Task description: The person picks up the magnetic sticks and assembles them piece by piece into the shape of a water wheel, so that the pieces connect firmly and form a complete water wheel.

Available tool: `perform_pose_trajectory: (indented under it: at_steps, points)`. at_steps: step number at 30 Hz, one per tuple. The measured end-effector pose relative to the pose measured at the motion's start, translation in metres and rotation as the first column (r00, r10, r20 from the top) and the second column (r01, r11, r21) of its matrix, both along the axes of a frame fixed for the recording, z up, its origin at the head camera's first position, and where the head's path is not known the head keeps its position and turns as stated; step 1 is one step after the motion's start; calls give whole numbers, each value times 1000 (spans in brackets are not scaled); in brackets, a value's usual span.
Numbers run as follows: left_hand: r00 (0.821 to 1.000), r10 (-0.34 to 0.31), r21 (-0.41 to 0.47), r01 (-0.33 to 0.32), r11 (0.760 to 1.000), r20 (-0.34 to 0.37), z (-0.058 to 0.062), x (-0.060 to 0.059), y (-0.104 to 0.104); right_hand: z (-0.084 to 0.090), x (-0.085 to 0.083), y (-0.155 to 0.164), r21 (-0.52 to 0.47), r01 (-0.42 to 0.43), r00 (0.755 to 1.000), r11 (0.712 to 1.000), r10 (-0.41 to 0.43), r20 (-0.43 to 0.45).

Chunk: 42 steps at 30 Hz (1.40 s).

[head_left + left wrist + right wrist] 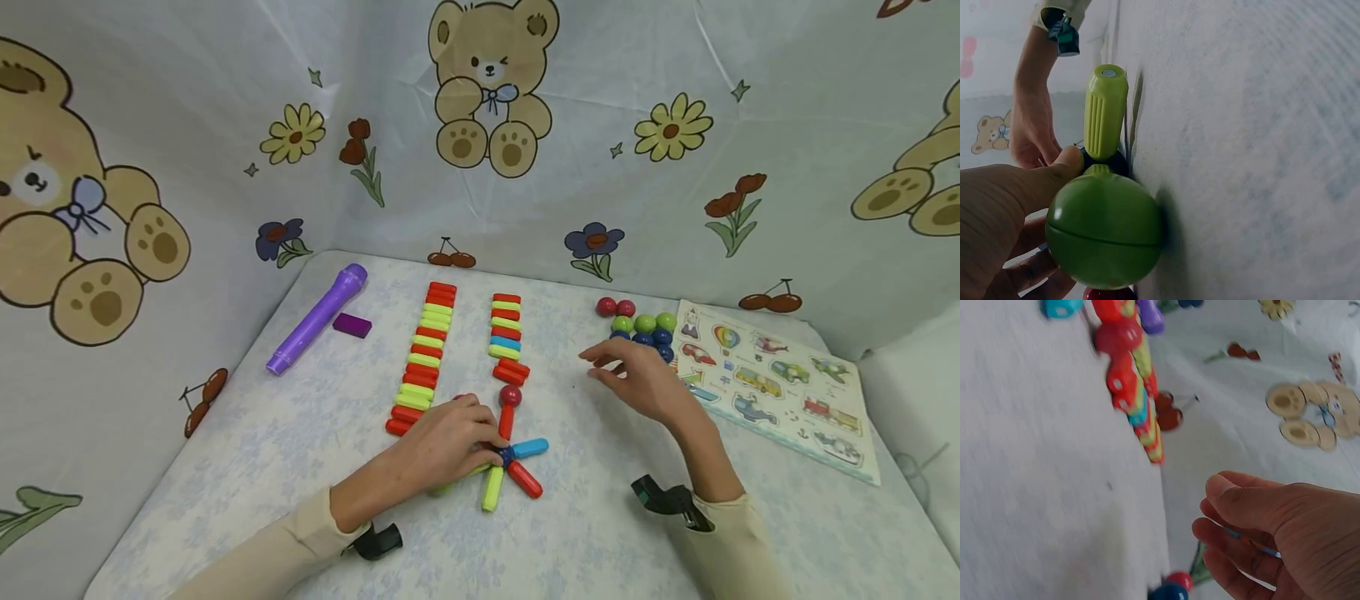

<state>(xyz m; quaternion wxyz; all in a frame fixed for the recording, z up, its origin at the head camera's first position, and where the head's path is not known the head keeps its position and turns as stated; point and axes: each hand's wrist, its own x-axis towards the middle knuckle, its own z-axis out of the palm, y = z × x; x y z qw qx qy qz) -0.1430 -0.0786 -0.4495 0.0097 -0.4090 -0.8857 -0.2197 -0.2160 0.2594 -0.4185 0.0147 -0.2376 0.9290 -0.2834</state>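
Observation:
My left hand (453, 437) pinches the dark blue ball (506, 456) at the hub of a star-like figure of magnetic sticks. Out from that hub spread a red stick (507, 422) tipped by a red ball (510, 396), a light blue stick (531, 448), a second red stick (525, 480) and a yellow-green stick (492, 489). Close to the left wrist camera, a green ball (1107, 231) caps another yellow-green stick, mostly hidden behind it. My right hand (637, 379) hovers with loosely bent fingers and holds nothing, near several coloured balls (643, 325).
Two columns of red, yellow-green and blue sticks (425, 350) (506, 321) lie beyond the figure. At the back left are a purple tube (318, 318) and a purple block (352, 325). A picture board (772, 387) lies on the right.

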Motion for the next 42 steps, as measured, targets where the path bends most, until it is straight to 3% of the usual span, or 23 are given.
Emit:
perform_pose_trajectory:
  at_steps: [6,10,15,22,33,42]
  points:
    - [1000,-26,7,26,1000,17,0,0,-1,12,2,47,79,150,989,986,-150,-5]
    - [999,-44,2,44,999,-1,-1,0,-3,12,2,73,118,196,979,973,-201,37]
    - [1000,-29,17,28,999,10,-2,1,-4,3,-2,88,152,195,972,969,-212,105]
    - [999,-17,35,16,999,35,-3,0,-3,-12,-9,81,144,156,975,977,-176,137]
    - [998,-7,32,5,999,55,-2,-1,-2,-20,-3,32,-24,-25,986,999,28,162]
    - [999,-19,17,18,1000,35,0,-3,-2,-24,7,-10,-106,-252,937,962,270,222]
